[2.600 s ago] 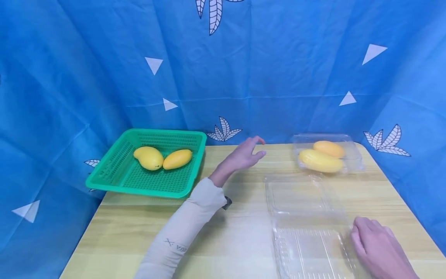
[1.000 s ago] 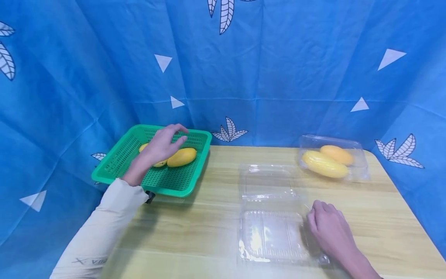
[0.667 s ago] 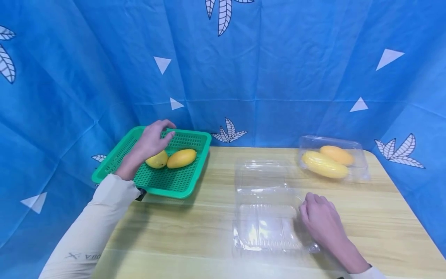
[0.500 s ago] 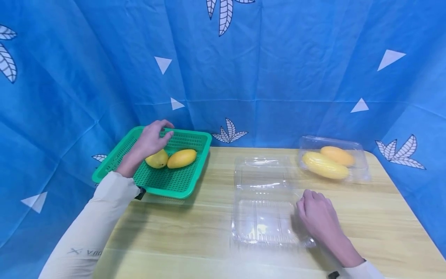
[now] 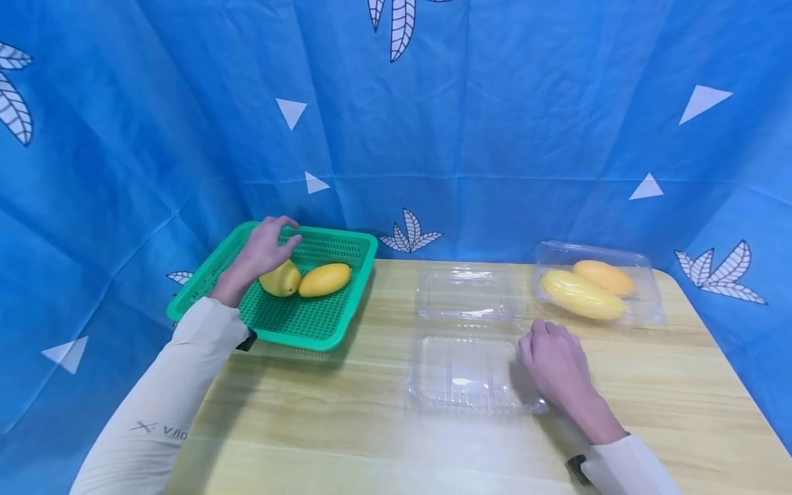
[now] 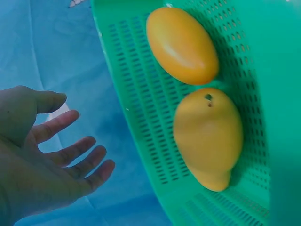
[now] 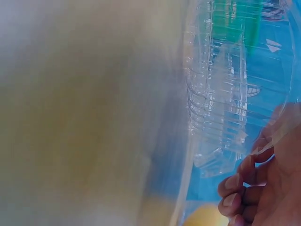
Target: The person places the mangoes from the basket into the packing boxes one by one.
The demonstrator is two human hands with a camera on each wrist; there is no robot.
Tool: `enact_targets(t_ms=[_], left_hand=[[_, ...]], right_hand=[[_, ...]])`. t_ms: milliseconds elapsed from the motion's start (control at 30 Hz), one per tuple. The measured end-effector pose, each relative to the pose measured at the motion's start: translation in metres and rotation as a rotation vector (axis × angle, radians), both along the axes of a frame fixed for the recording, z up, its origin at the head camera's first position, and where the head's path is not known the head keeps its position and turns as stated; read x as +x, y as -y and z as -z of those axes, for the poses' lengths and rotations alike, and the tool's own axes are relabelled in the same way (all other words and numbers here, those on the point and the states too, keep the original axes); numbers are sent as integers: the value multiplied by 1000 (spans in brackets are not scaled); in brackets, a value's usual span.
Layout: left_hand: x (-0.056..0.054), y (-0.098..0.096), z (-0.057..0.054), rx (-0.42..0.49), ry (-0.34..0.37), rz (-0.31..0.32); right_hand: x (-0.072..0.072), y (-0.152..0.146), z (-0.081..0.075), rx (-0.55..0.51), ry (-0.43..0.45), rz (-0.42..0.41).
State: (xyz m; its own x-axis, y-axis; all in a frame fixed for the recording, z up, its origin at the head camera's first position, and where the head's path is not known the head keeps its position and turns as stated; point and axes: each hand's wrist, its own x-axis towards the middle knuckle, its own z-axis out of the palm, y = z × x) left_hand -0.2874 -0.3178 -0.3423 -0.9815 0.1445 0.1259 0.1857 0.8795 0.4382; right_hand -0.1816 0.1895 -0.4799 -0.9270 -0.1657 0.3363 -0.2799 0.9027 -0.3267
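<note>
Green basket (image 5: 297, 341) taken as landmark; it sits on a wood-grain table (image 5: 346, 426), blue printed cloth (image 5: 396, 124) behind it. Inside the basket, two fruits: a yellow, knob-ended one (image 5: 281, 280) toward the basket's left, and a smooth orange-yellow oval (image 5: 324, 280) to its right, the two side by side. Left hand (image 5: 262, 249) above the basket's left half, nothing held; fingers spread loosely, thumb well off them, apart from both fruits. Right hand (image 5: 557, 361) well to the right of the basket, fingers bent, pinching the right edge of an unfolded clear box (image 5: 460, 375). That box lies right of the basket, lid half farther back, ribbed half nearer the person; whether it rests fully on the table, cannot tell. Farthest right of the basket, a second clear box (image 5: 619, 254) with a long yellow fruit (image 5: 581, 294) and, behind it, an orange fruit (image 5: 605, 277).
</note>
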Motion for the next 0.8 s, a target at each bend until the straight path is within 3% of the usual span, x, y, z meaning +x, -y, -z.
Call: enact_targets(t_ms=[200, 333, 800], left_hand=[[-3, 10, 6, -37, 43, -46], [-6, 18, 8, -68, 75, -41], [-7, 30, 15, -153, 194, -65]], right_hand=[[-11, 6, 2, -11, -6, 0], [-15, 8, 2, -8, -26, -1], [-21, 10, -2, -11, 37, 14]])
